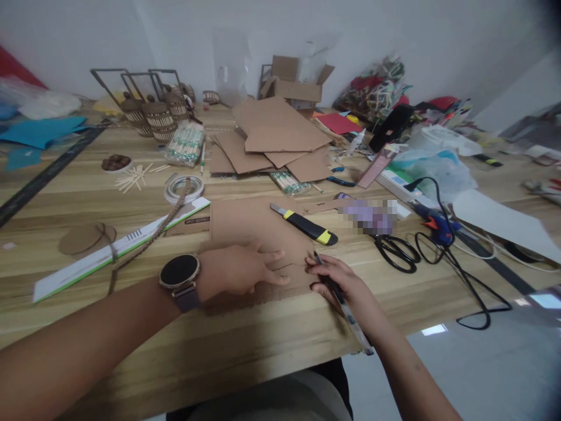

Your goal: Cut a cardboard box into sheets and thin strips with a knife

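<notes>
A flat piece of brown cardboard (245, 225) lies on the wooden table in front of me. My left hand (245, 270), a dark watch on its wrist, rests on the cardboard with the fingers spread. At the cardboard's right edge, my right hand (342, 283) is closed around a pen (350, 318), its dark tip pointing up and away from me. A dark line runs across the cardboard between the two hands. Just beyond them, a black and yellow utility knife (307, 225) lies across the cardboard with its blade out.
Black-handled scissors (397, 252) and a blue glue gun (440, 228) with a looping cord lie to the right. Stacked cardboard sheets (284, 128) stand behind. Leftward are a tape roll (184, 188), a white strip (109, 254), wooden sticks (135, 177) and small woven baskets (160, 120).
</notes>
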{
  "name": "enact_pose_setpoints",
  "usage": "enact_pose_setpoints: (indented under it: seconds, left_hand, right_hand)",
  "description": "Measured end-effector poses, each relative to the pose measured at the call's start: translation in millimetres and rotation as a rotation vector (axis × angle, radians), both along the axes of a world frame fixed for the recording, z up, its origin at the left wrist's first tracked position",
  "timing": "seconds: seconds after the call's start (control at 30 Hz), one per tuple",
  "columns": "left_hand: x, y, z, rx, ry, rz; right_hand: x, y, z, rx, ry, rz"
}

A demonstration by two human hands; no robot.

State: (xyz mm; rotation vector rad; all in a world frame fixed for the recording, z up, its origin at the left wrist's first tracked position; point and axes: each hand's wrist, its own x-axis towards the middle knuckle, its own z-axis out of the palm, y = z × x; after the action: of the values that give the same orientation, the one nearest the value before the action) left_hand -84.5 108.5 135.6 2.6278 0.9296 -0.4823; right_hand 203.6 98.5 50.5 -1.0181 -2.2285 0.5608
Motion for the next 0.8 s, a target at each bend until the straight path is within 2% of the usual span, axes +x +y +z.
enact_pose_setpoints:
  seconds: [0.23, 0.47, 0.7, 0.8]
  left_hand:
    - [7, -1, 11.9, -0.015, 0.098, -0.002]
    - [10, -6, 21.3, 0.004, 0.121, -0.008]
    - [7, -2, 10.7, 0.004, 0.108, -0.03]
    - [8, -1, 10.9, 0.013, 0.104, -0.047]
  right_hand:
    - [-1, -2, 0.7, -0.106, 0.041, 0.009]
    - [0, 1, -2.5, -0.124, 0.061, 0.014]
    - [0, -1, -1.4, -0.096, 0.048, 0.018]
    - [-1, -2, 2.2, -0.08, 0.031, 0.012]
